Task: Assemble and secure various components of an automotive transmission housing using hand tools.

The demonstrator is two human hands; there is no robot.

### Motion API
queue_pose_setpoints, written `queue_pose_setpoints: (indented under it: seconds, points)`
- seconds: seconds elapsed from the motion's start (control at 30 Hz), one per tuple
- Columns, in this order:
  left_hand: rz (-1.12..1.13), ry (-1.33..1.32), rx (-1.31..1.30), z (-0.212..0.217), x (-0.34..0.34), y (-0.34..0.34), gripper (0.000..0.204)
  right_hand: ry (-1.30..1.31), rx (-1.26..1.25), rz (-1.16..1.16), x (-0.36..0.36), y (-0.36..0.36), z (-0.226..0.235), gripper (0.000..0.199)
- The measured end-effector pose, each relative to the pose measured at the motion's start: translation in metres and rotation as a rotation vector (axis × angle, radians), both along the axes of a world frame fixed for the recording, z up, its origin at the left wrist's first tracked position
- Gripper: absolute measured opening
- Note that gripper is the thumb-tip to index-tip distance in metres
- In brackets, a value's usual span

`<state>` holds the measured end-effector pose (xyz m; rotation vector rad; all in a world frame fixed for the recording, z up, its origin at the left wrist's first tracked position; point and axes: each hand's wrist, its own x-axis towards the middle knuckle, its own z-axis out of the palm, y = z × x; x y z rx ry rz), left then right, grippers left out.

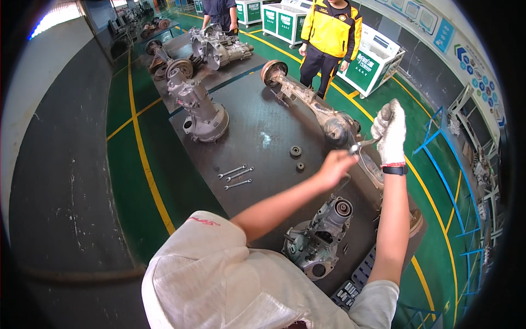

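Note:
My right hand (390,131), in a white knit glove, is raised at the right and closed around the handle of a shiny ratchet wrench (368,143). My bare left hand (337,169) reaches across to the wrench's head, fingers closed there. Whether a socket is on that head is too small to tell. Below both hands, an opened gearbox housing (315,241) stands on the dark metal table (249,131). Beyond my hands lies a long rusty axle (315,104). Two small round metal parts, a larger ring (296,150) and a smaller one (300,165), sit left of the axle.
Three combination wrenches (239,174) lie toward the table's left. A grey gearbox (205,115) stands farther up. At the near right is an open socket set (348,293). A person in a yellow and black jacket (331,33) and another in dark clothes (219,13) stand beyond.

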<state>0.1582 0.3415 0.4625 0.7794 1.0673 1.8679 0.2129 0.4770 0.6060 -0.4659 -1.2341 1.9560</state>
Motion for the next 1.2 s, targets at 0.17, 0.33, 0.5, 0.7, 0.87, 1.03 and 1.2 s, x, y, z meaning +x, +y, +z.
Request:
queue_pose_setpoints:
  seconds: [0.17, 0.33, 0.5, 0.7, 0.87, 1.03, 1.2]
  points:
    - [-0.070, -0.024, 0.015, -0.037, -0.065, 0.097, 0.017, -0.045, -0.067, -0.002, -0.021, -0.055, 0.011, 0.033]
    - [-0.083, 0.698, 0.416, -0.036, 0.000, 0.101, 0.043, -0.088, 0.076, 0.059, -0.048, -0.050, -0.013, 0.033]
    - [-0.567, 0.452, -0.066, 0.017, 0.034, 0.044, 0.023, -0.111, -0.027, 0.054, -0.022, -0.051, 0.017, 0.042]
    - [-0.507, 0.264, -0.016, 0.022, -0.012, 0.000, 0.043, -0.063, -0.004, 0.029, 0.011, -0.013, 0.020, 0.045]
    - [0.083, 0.218, -0.182, 0.043, 0.011, 0.030, 0.032, -0.085, -0.054, -0.080, -0.004, -0.021, 0.016, 0.044]
    - [0.408, 0.494, -0.129, 0.046, 0.012, 0.024, 0.037, -0.075, -0.055, -0.135, 0.001, -0.017, 0.012, 0.043]
    - [0.348, 0.385, -0.092, 0.014, -0.041, 0.069, 0.048, -0.063, -0.063, -0.122, 0.000, -0.042, 0.010, 0.040]
